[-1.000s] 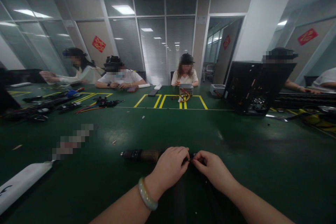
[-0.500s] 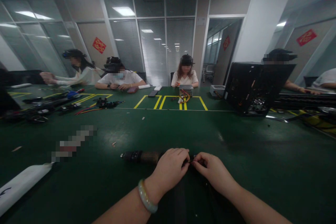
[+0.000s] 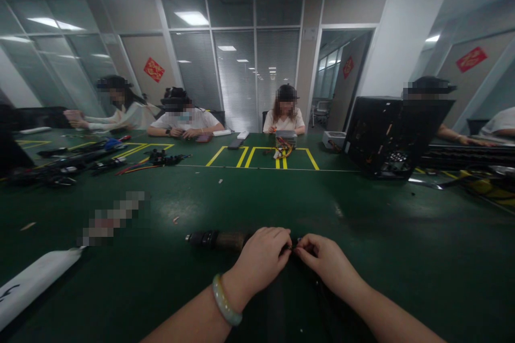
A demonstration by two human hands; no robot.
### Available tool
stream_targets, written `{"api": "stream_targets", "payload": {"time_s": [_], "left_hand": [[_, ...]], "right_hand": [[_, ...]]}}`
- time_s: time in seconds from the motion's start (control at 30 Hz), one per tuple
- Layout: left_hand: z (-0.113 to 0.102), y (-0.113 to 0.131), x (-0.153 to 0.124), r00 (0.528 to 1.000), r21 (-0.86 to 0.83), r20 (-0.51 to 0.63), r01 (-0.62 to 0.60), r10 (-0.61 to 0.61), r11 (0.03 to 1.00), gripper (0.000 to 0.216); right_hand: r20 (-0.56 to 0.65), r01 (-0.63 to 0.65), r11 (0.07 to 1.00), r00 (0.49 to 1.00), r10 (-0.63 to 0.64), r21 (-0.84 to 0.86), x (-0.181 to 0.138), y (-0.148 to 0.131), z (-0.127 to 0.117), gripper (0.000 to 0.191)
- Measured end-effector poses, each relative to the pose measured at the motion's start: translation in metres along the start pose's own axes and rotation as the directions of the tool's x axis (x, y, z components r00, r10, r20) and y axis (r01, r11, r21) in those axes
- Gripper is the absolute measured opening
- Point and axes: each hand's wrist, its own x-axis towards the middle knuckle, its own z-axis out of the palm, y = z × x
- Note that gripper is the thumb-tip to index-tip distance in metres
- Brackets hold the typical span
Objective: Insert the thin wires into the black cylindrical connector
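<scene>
A dark power drill (image 3: 229,240) lies on its side on the green table, its chuck pointing left. My left hand (image 3: 261,254), with a pale bangle (image 3: 226,300) on the wrist, covers the rear part of the drill, fingers curled and tips pressed together. Close to its right, my right hand (image 3: 328,260) holds thumb and forefinger in a pinch. Both sets of fingertips meet over the drill's rear end, at something small and dark that I cannot make out. The left hand hides much of the drill's body.
A long white item (image 3: 36,284) lies at front left. Cables and dark parts (image 3: 161,158) are further back. A black computer case (image 3: 396,136) stands at the right, near a power supply (image 3: 286,138) with coloured wires. Several people sit across the table (image 3: 257,198).
Both hands stay at the drill's rear end, fingertips still together with barely any movement. The whole view has shifted very slightly.
</scene>
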Motion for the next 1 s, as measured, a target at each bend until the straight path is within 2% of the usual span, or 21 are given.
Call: {"api": "stream_targets", "payload": {"time_s": [0.33,0.63,1.0], "left_hand": [[0.0019,0.0006,0.0002,1.000,-0.013,-0.007,-0.014,0.014,1.000,0.013],[0.0021,0.0012,-0.0004,0.999,-0.008,-0.015,0.032,-0.032,0.999,0.015],[0.0044,-0.0007,0.0010,1.000,-0.010,-0.016,-0.002,0.002,1.000,0.017]], "right_hand": [[-0.007,-0.024,0.997,1.000,0.024,0.069,-0.0002,-0.0019,0.0011,0.011],[-0.037,-0.015,0.999,0.999,0.017,0.039,0.0007,-0.0006,0.0024,0.014],[-0.014,-0.034,0.998,0.999,0.035,0.045,0.0002,0.0008,0.0020,0.013]]}}
